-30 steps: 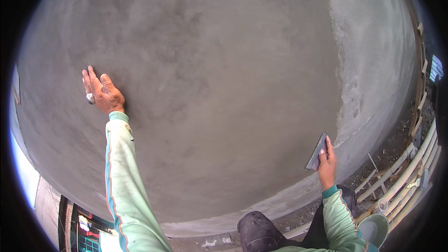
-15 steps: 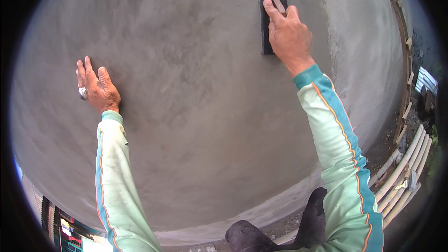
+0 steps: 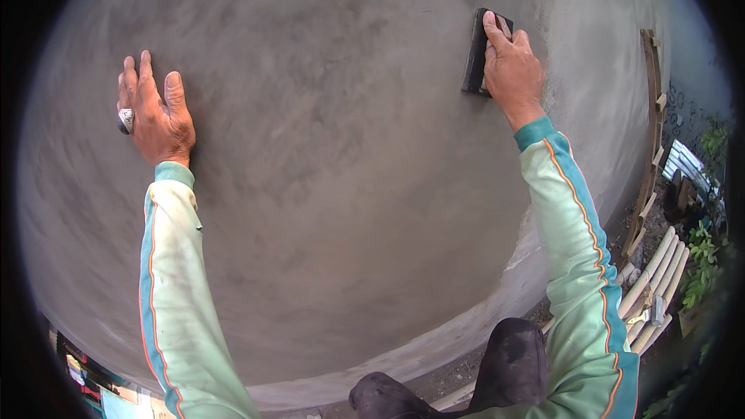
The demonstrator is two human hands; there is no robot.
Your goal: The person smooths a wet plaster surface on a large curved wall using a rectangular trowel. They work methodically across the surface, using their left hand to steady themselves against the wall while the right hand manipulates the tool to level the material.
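Note:
A broad grey plastered wall point(image 3: 341, 186) fills most of the view, its surface mottled with darker, damp-looking patches. My right hand point(image 3: 515, 70) grips a dark rectangular plastering float point(image 3: 474, 58) by its handle, and the float's flat face lies against the wall near the border with a lighter grey strip. On the left, my left hand point(image 3: 157, 112) rests on the wall with its fingers stretched out. It holds nothing. A large silver ring with a dark stone point(image 3: 126, 120) sits on one of its fingers.
To the right a wooden ladder-like frame point(image 3: 650, 124) leans upright. Below it lie several pale bamboo poles point(image 3: 656, 275) with a paintbrush point(image 3: 658, 310) on them. Green leaves point(image 3: 701, 260) grow at the far right. My knees point(image 3: 508, 361) are bent close to the wall's base.
My right hand and the float have shifted right and slightly down in view, the float tilting a little. My left hand appears higher and slightly further left. The view itself has also shifted.

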